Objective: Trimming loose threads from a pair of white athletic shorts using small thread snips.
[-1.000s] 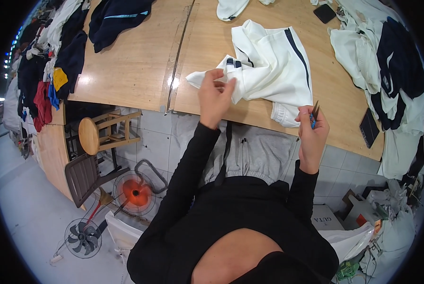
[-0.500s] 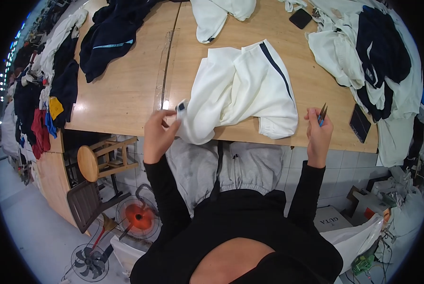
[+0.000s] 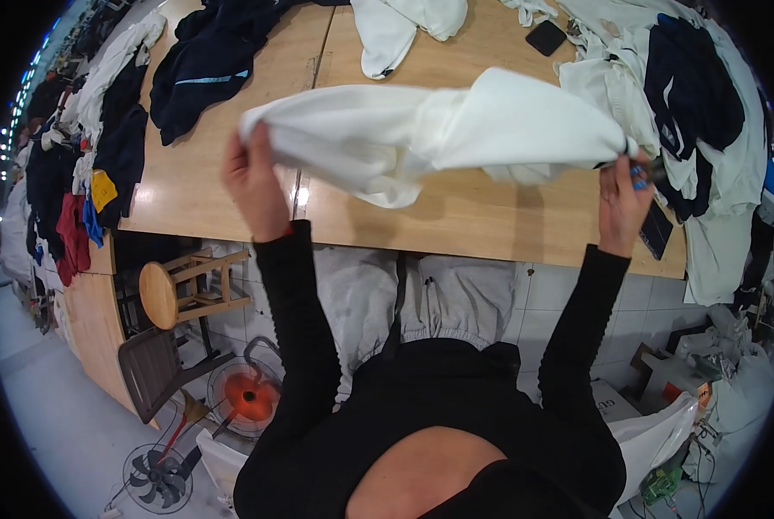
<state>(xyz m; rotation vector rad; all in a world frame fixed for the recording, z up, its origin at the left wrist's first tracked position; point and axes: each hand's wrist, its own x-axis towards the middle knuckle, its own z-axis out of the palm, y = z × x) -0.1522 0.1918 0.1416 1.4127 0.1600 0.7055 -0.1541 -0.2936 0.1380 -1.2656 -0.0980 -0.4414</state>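
A white garment (image 3: 525, 121) is stretched sideways above the table, slightly blurred, its middle sagging in folds. My left hand (image 3: 257, 186) is closed on its left end. At the other end my right hand (image 3: 625, 195) pinches the cloth beside a dark trim. Small snips (image 3: 639, 179) with blue handles are also in that hand, their blades smeared by motion. Beneath the garment lies the wooden table (image 3: 456, 229).
Dark navy garments (image 3: 201, 86) lie at the far left, another white piece (image 3: 387, 43) at the back. Mixed white and navy clothes (image 3: 694, 95) are heaped at right. A dark phone-like slab (image 3: 655, 232) rests by the right edge, a black square item (image 3: 545, 38) farther back.
The white garment has been lifted off the table and pulled out sideways. My left hand moved left and away from me; my right hand moved right and took hold of the other end.
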